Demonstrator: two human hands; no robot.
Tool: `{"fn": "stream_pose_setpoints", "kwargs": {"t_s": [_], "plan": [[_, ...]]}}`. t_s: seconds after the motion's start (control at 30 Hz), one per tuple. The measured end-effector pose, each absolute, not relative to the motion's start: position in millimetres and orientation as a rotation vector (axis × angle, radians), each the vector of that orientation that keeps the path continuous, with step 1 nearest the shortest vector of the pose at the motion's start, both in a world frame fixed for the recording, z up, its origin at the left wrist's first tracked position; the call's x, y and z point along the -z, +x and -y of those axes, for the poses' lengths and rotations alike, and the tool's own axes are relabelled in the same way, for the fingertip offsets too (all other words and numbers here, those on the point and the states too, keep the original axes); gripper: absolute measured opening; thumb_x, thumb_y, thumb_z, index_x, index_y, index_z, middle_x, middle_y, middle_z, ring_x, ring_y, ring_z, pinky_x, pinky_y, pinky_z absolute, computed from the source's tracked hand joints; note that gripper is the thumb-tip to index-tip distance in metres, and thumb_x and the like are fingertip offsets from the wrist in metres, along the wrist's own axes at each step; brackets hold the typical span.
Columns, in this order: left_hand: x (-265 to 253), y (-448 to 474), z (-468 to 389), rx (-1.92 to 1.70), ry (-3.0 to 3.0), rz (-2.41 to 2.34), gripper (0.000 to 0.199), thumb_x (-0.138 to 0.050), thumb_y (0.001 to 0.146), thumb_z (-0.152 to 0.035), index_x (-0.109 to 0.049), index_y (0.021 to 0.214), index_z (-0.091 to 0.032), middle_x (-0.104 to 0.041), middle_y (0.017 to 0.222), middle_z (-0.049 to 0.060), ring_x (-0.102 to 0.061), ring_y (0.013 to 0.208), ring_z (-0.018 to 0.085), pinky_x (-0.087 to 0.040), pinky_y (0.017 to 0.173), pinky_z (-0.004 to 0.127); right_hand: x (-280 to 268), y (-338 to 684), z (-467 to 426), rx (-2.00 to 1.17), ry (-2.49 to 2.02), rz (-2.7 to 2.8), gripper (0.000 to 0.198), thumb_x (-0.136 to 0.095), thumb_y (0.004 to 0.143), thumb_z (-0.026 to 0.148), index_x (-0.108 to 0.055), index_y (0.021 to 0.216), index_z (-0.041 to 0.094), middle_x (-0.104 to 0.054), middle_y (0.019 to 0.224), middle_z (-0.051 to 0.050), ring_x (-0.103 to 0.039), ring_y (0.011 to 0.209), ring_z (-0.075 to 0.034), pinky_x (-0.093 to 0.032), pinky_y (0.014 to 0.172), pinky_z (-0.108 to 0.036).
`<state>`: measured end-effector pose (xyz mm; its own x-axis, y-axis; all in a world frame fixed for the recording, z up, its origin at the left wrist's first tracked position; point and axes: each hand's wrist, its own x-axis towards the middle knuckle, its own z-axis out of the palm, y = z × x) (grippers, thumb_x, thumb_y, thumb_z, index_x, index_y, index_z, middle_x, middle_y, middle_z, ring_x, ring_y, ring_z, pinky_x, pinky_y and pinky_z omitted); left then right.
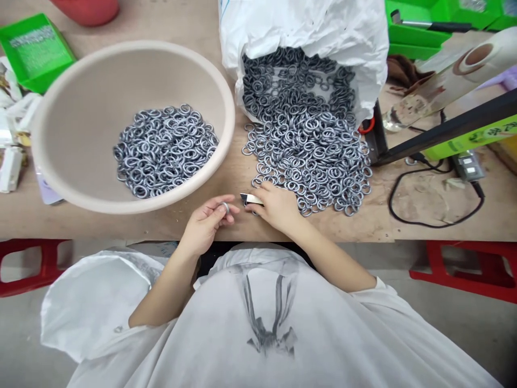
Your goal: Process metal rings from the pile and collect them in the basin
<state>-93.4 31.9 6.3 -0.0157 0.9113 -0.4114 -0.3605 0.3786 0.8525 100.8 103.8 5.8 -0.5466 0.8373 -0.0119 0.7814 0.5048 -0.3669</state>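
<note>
A grey metal ring point(225, 207) is pinched between the thumb and fingers of my left hand point(205, 222), near the table's front edge. My right hand point(279, 209) is closed around a small cutter knife point(253, 199) with its blade pointing left, toward the ring. Just beyond my right hand spreads a heap of grey rings point(315, 161), spilling from the mouth of a white sack point(302, 27). To the left stands a wide beige basin point(81, 118) with a pile of similar rings point(167, 148) in it.
Green bins point(36, 51) stand at the far left, with more at the far right. A black cable point(391, 199) loops on the table point(250, 229) at right, beside a black-framed device point(440, 132). Red stools flank me below, and an open white bag point(97, 302) sits at lower left.
</note>
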Motion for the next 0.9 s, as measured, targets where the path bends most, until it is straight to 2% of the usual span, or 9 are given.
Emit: {"fn": "stream_pose_setpoints", "kwargs": {"t_s": [0.07, 0.17, 0.27, 0.4, 0.53, 0.63, 0.7, 0.8, 0.9], "plan": [[-7, -96, -35, -1.147, 0.548, -1.195, 0.039, -0.079, 0.070, -0.028, -0.071, 0.106, -0.016, -0.073, 0.083, 0.004, -0.062, 0.064, 0.008, -0.052, 0.066, 0.020, -4, 98, -106, -0.508, -1.413, 2.537, 0.019, -0.066, 0.089, 0.039, -0.073, 0.098, 0.023, -0.069, 0.101, -0.007, -0.064, 0.083, -0.020, -0.031, 0.059, -0.030], [-9, -91, -39, -1.131, 0.490, -1.158, 0.034, -0.077, 0.064, -0.021, -0.071, 0.097, -0.014, -0.069, 0.083, 0.002, -0.064, 0.069, 0.009, -0.054, 0.068, 0.020, -3, 102, -112, -0.656, -1.382, 2.283, 0.012, -0.066, 0.089, 0.030, -0.074, 0.089, 0.021, -0.069, 0.089, -0.005, -0.063, 0.081, -0.019, -0.036, 0.064, -0.029], [-9, -77, -45, -1.104, 0.480, -1.085, 0.028, -0.077, 0.070, -0.033, -0.069, 0.089, -0.014, -0.065, 0.081, 0.002, -0.061, 0.068, 0.010, -0.054, 0.061, 0.020, -8, 109, -114, -0.919, -1.219, 1.995, 0.013, -0.071, 0.085, 0.031, -0.073, 0.085, 0.018, -0.069, 0.081, -0.003, -0.062, 0.077, -0.017, -0.042, 0.069, -0.028], [-14, -56, -52, -0.911, 0.454, -0.910, 0.047, -0.070, 0.077, -0.059, -0.065, 0.082, -0.013, -0.059, 0.074, 0.003, -0.053, 0.058, 0.009, -0.046, 0.046, 0.020, -17, 119, -107, -1.078, -0.912, 1.899, 0.011, -0.071, 0.085, 0.030, -0.075, 0.087, 0.019, -0.070, 0.082, -0.002, -0.063, 0.078, -0.016, -0.046, 0.073, -0.029], [-22, -42, -52, -0.794, 0.384, -0.754, 0.044, -0.080, 0.070, -0.052, -0.060, 0.076, -0.013, -0.052, 0.069, -0.001, -0.048, 0.054, 0.007, -0.040, 0.043, 0.018, -18, 129, -104, -1.055, -0.797, 1.933, 0.014, -0.066, 0.088, 0.024, -0.076, 0.098, 0.022, -0.071, 0.093, -0.004, -0.065, 0.086, -0.016, -0.047, 0.078, -0.029], [-26, -37, -51, -0.855, 0.383, -0.769, 0.041, -0.081, 0.071, -0.046, -0.056, 0.072, -0.014, -0.048, 0.065, -0.003, -0.044, 0.052, 0.006, -0.038, 0.044, 0.017, -17, 134, -104, -1.068, -0.750, 1.931, 0.022, -0.062, 0.090, 0.030, -0.074, 0.107, 0.022, -0.070, 0.099, -0.006, -0.065, 0.088, -0.017, -0.048, 0.078, -0.030], [-27, -36, -50, -0.927, 0.391, -0.812, 0.040, -0.079, 0.074, -0.046, -0.054, 0.071, -0.014, -0.048, 0.064, -0.003, -0.043, 0.051, 0.005, -0.037, 0.044, 0.016, -17, 135, -102, -1.044, -0.776, 1.874, 0.027, -0.062, 0.091, 0.040, -0.072, 0.106, 0.020, -0.069, 0.096, -0.006, -0.063, 0.085, -0.017, -0.047, 0.076, -0.031], [-29, -34, -50, -1.008, 0.403, -0.845, 0.040, -0.077, 0.076, -0.045, -0.052, 0.069, -0.015, -0.046, 0.062, -0.004, -0.042, 0.051, 0.006, -0.037, 0.044, 0.016, -20, 133, -96, -0.967, -0.865, 1.875, 0.038, -0.057, 0.091, 0.055, -0.067, 0.085, 0.019, -0.063, 0.076, -0.002, -0.056, 0.070, -0.015, -0.041, 0.066, -0.028], [-29, -33, -49, -1.051, 0.403, -0.865, 0.040, -0.077, 0.075, -0.046, -0.053, 0.069, -0.015, -0.047, 0.061, -0.004, -0.043, 0.050, 0.006, -0.039, 0.044, 0.017, -23, 128, -89, -0.896, -0.935, 2.015, 0.051, -0.048, 0.093, 0.062, -0.057, 0.068, 0.019, -0.052, 0.063, 0.000, -0.047, 0.059, -0.012, -0.033, 0.057, -0.027]]}}
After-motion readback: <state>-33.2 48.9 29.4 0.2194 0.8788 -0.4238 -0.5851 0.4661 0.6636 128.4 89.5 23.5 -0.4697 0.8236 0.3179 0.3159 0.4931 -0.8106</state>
